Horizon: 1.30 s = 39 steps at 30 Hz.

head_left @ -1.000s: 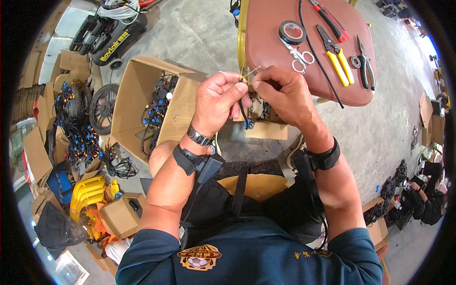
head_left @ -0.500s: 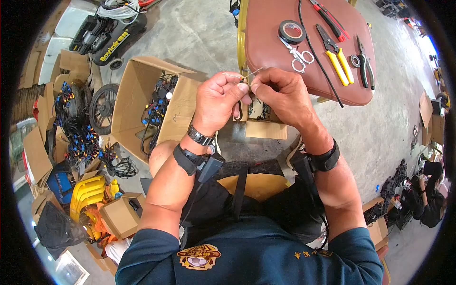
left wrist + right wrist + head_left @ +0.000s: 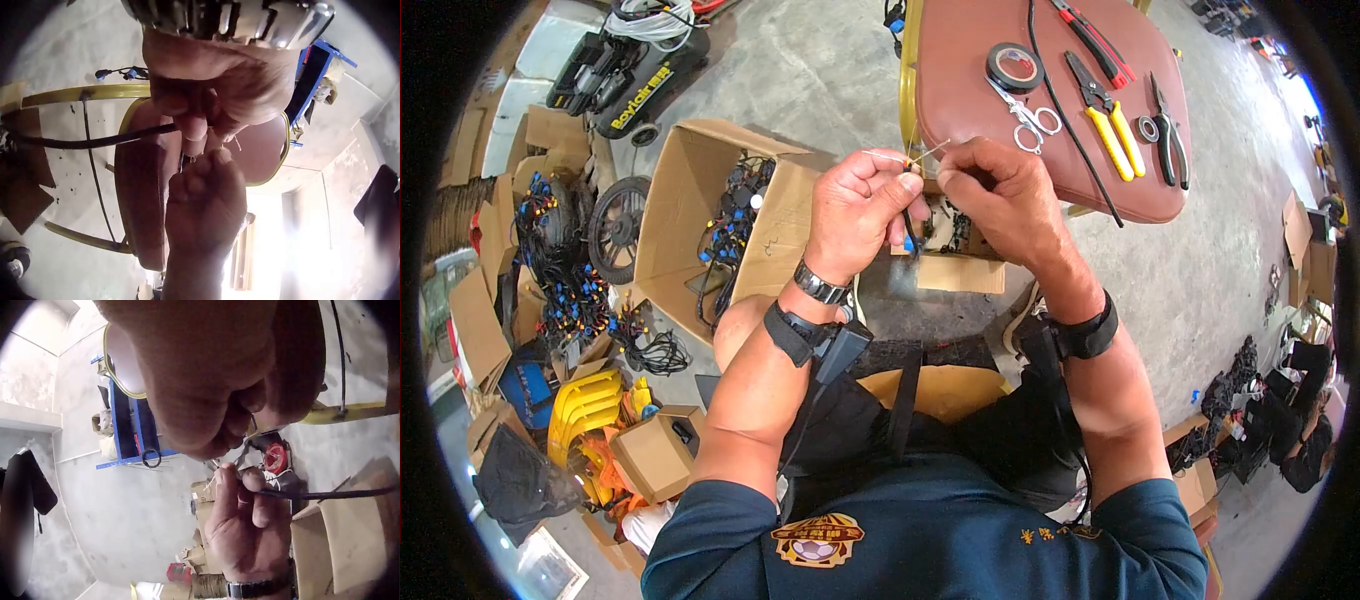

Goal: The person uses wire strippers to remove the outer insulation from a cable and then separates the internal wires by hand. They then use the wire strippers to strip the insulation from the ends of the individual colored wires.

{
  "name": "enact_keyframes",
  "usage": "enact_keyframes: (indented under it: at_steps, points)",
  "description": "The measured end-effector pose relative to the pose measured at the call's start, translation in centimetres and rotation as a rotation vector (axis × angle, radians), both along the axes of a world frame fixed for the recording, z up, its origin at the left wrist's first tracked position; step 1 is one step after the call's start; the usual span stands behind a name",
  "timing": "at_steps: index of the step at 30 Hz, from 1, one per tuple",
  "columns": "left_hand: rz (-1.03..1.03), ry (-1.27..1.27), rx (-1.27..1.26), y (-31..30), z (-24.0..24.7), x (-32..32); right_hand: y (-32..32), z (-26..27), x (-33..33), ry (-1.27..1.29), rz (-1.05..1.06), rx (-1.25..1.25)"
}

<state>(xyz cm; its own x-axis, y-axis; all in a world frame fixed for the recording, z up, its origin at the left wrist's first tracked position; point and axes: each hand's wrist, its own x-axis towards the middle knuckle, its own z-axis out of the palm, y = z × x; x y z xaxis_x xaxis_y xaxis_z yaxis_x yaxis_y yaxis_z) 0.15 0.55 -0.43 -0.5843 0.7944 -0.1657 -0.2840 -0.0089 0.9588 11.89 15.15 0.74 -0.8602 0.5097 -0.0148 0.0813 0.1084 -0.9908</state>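
Observation:
In the head view my left hand [image 3: 855, 220] grips a black cable [image 3: 915, 228] near its stripped end, thumb on top. Thin pale wires [image 3: 930, 152] fan out beyond the thumb. My right hand [image 3: 1005, 205] is just to the right, its thumb and index finger pinching at one thin wire; the fingertips partly hide it. In the left wrist view the cable [image 3: 94, 143] runs out sideways from the left fingers, and the right fingertips [image 3: 220, 156] are close to them. From the right wrist the cable [image 3: 337, 494] also shows leaving the left hand.
A brown chair seat [image 3: 960, 50] ahead bears black tape [image 3: 997, 74], scissors [image 3: 1017, 108], a black cable [image 3: 1073, 135], yellow-handled wire strippers [image 3: 1124, 150], a utility knife [image 3: 1097, 45] and pliers [image 3: 1167, 132]. At left stand a cardboard box [image 3: 662, 210] of cables and an air compressor [image 3: 633, 103].
The right hand's fingertips have drawn slightly away from the left thumb, to the right. The cable's hanging part has shifted a little; the left hand keeps its grip almost in place.

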Motion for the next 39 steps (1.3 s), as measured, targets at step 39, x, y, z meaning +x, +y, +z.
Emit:
enact_keyframes:
  at_steps: [39]
  points:
    - [0.074,0.139,-0.085,0.2,-0.2,1.0,-0.8,-0.2,-0.1,-0.029,0.070,-0.149]
